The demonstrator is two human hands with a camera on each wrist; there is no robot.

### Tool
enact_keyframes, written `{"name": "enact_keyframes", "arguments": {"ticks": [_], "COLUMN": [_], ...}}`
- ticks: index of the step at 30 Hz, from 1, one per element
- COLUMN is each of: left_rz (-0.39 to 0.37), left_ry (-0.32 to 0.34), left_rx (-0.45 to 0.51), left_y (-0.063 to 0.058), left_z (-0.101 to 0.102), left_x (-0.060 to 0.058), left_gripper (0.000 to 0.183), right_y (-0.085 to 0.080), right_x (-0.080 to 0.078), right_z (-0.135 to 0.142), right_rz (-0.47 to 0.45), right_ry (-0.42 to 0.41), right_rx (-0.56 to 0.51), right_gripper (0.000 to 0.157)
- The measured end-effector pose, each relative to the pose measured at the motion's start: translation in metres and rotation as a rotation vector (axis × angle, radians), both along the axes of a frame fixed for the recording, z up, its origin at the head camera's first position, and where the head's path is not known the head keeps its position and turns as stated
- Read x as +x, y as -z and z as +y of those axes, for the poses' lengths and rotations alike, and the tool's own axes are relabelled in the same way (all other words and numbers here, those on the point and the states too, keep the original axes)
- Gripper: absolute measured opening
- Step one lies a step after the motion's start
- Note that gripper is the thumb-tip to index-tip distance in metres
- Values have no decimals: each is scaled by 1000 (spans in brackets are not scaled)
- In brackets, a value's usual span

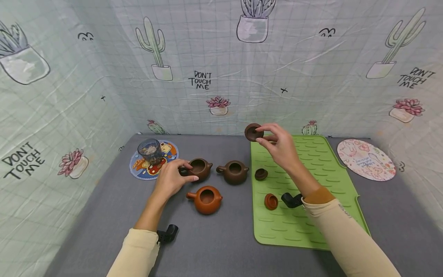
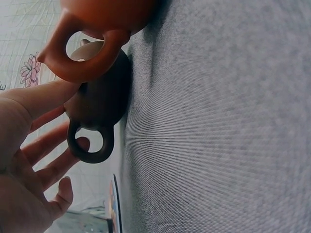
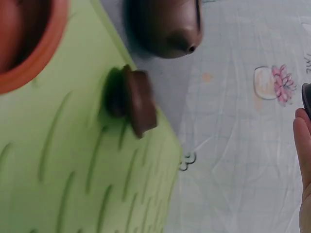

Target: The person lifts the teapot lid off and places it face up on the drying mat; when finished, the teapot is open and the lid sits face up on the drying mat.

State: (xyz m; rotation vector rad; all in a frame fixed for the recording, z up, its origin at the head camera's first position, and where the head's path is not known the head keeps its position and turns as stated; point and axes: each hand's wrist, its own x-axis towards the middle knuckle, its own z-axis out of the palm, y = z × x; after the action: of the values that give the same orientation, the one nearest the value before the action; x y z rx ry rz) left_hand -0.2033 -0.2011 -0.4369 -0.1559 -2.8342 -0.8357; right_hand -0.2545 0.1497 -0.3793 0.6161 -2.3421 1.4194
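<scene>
My left hand [image 1: 171, 179] holds the left brown teapot [image 1: 203, 175] by its handle side, thumb at the near side and fingers at the far side. Its top is uncovered. In the left wrist view this teapot [image 2: 99, 104] stands behind the orange one, partly covered by it. Raised above the far left edge of the green mat, my right hand [image 1: 283, 148] pinches a dark brown teapot lid [image 1: 250, 134], its hollow underside towards me. A second brown teapot [image 1: 235, 176] and an orange teapot [image 1: 207, 207], both lidless, stand nearby on the table.
On the green mat [image 1: 287, 231] lie a brown lid [image 1: 261, 174] and an orange lid [image 1: 271, 201], hollow sides up. A glass [image 1: 150, 152] stands on a blue round mat [image 1: 138, 173] at far left. A pink patterned mat [image 1: 367, 159] lies at far right. Cloth hangs behind.
</scene>
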Motion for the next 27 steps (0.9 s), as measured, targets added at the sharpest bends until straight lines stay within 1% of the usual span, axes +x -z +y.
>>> {"name": "enact_keyframes", "arguments": {"ticks": [6, 14, 22, 27], "left_rz": [-1, -18, -14, -11], "left_ry": [0, -2, -8, 0], "left_rx": [-1, 5, 15, 15], "left_y": [0, 0, 1, 1], "left_z": [-1, 0, -2, -1], "left_x": [0, -1, -3, -2], "left_gripper": [38, 38, 38, 37], "right_y": [13, 27, 41, 48], "right_x": [-1, -1, -2, -2], "right_z": [9, 18, 24, 28], "right_rz": [-41, -65, -78, -113], "right_ry": [21, 33, 36, 55], "right_rx": [-1, 47, 94, 133], "right_gripper": [28, 31, 32, 32]}}
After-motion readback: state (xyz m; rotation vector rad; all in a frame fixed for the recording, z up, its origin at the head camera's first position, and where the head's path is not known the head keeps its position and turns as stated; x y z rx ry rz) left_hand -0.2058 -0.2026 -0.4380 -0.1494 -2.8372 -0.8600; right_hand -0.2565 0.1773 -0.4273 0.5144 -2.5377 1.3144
